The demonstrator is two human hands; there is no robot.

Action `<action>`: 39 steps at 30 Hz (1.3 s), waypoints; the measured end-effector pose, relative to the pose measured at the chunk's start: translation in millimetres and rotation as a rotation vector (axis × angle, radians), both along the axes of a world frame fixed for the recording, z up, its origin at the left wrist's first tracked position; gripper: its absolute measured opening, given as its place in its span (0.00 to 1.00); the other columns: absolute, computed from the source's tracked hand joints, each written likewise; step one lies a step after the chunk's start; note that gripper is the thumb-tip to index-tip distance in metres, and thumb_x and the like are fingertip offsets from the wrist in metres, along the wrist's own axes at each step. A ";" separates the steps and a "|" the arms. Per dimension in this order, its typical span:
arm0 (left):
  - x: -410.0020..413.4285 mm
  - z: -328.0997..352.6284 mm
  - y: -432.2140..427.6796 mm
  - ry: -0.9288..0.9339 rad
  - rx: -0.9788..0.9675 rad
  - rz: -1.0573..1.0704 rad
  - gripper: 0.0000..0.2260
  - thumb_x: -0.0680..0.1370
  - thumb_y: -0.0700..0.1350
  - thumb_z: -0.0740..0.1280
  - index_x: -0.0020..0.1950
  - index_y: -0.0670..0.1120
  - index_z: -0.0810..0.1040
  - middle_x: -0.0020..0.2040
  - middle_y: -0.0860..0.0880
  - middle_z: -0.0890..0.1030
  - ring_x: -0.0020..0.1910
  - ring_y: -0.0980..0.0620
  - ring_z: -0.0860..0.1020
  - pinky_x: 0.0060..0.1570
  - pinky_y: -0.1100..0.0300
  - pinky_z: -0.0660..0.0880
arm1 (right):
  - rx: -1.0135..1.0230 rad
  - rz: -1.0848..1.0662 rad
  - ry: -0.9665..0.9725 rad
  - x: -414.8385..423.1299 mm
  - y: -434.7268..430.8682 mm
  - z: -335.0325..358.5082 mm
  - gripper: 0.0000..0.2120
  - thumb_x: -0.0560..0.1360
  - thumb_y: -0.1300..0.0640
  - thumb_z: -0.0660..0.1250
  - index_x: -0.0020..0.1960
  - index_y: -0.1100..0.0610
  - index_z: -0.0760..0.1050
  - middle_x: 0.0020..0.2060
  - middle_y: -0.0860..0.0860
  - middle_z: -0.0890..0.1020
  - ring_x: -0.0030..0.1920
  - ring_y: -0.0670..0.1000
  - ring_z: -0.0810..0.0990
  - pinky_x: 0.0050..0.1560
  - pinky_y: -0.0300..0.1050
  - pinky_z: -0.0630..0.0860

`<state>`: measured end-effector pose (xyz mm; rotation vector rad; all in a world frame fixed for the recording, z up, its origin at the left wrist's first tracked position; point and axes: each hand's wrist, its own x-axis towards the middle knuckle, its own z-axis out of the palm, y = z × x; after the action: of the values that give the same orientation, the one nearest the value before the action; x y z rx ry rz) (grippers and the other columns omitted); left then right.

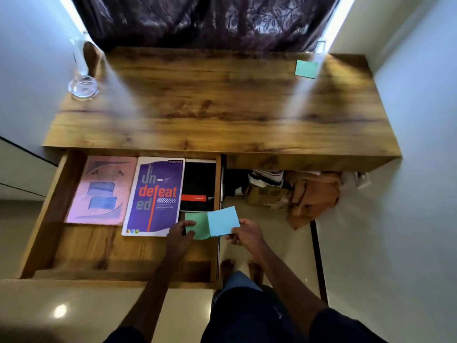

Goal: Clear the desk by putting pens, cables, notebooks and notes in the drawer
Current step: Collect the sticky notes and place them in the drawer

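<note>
The wooden drawer (pixel 81 246) stands pulled out under the desk (pixel 210 115). Inside lie a pink notebook (pixel 101 189), a purple "Undefeated" notebook (pixel 155 194) and a black notebook (pixel 199 184), side by side. My left hand (pixel 179 233) pinches a green note (pixel 199 227) over the drawer's right front part. My right hand (pixel 243 232) pinches a light blue note (pixel 223 220) just above the drawer's right wall, overlapping the green one. Another green note (pixel 306 68) lies on the desk at the far right.
A clear glass vase (pixel 82 78) stands at the desk's far left corner. A dark curtain (pixel 205 21) hangs behind the desk. Under the desk to the right sit a cardboard box (pixel 265 194) and brown cloth (pixel 311 196). My bare feet (pixel 241 268) stand beside the drawer.
</note>
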<state>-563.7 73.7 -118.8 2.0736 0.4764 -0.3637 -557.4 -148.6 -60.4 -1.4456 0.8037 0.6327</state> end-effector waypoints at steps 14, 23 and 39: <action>-48.7 4.4 60.2 0.086 -0.074 0.150 0.12 0.78 0.32 0.68 0.56 0.48 0.80 0.62 0.44 0.79 0.60 0.45 0.79 0.43 0.60 0.81 | -0.035 -0.028 0.009 -44.6 60.0 19.3 0.18 0.78 0.69 0.64 0.68 0.64 0.73 0.45 0.57 0.86 0.40 0.54 0.87 0.43 0.47 0.83; -66.4 13.0 99.7 0.192 0.112 0.022 0.14 0.74 0.34 0.71 0.55 0.49 0.80 0.60 0.44 0.79 0.57 0.46 0.80 0.43 0.59 0.81 | -0.170 0.084 -0.032 -74.4 102.2 10.2 0.14 0.78 0.68 0.65 0.64 0.67 0.76 0.54 0.61 0.85 0.41 0.55 0.88 0.40 0.45 0.84; -38.9 -17.3 154.5 0.242 0.348 -0.417 0.15 0.72 0.36 0.73 0.55 0.44 0.74 0.58 0.43 0.78 0.60 0.44 0.76 0.49 0.59 0.73 | -0.407 0.190 0.032 -62.3 151.9 -20.0 0.16 0.71 0.62 0.76 0.56 0.62 0.77 0.53 0.58 0.84 0.48 0.55 0.86 0.47 0.51 0.85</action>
<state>-602.6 228.2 -136.1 2.4826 0.2544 -0.8338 -619.7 3.2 -80.3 -1.9036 0.8592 0.6615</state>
